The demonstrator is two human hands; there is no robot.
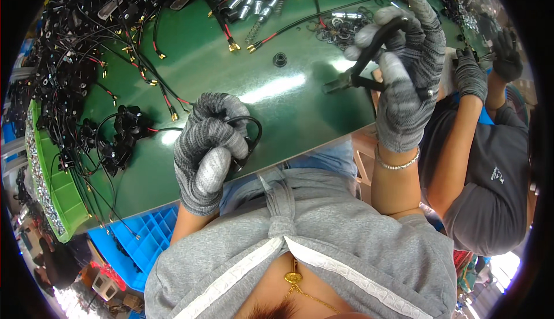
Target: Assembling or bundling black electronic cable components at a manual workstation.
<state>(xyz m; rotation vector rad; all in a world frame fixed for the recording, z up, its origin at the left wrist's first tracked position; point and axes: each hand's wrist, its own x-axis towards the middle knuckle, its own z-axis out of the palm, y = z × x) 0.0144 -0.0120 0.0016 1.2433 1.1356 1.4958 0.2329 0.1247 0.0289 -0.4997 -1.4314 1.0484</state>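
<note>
My left hand [212,152], in a grey knit glove, is closed near the front edge of the green table. It grips a small black part with a looped black cable [257,131]; most of the part is hidden by the fingers. My right hand [407,71], also gloved, is raised over the table's right side, holding black-handled pliers [365,59] whose jaws point left. Some of its fingers are stretched away from the handles. Between the hands, farther back, a small black round bushing [280,60] rests on the table.
Tangled black wired parts [124,134] heap along the left. Metal cylinders and springs [262,7] lie at the back, with dark rings [346,27] to their right. A green tray [63,195] and blue crate [138,241] border the left. A co-worker's gloved hand [470,74] is at right.
</note>
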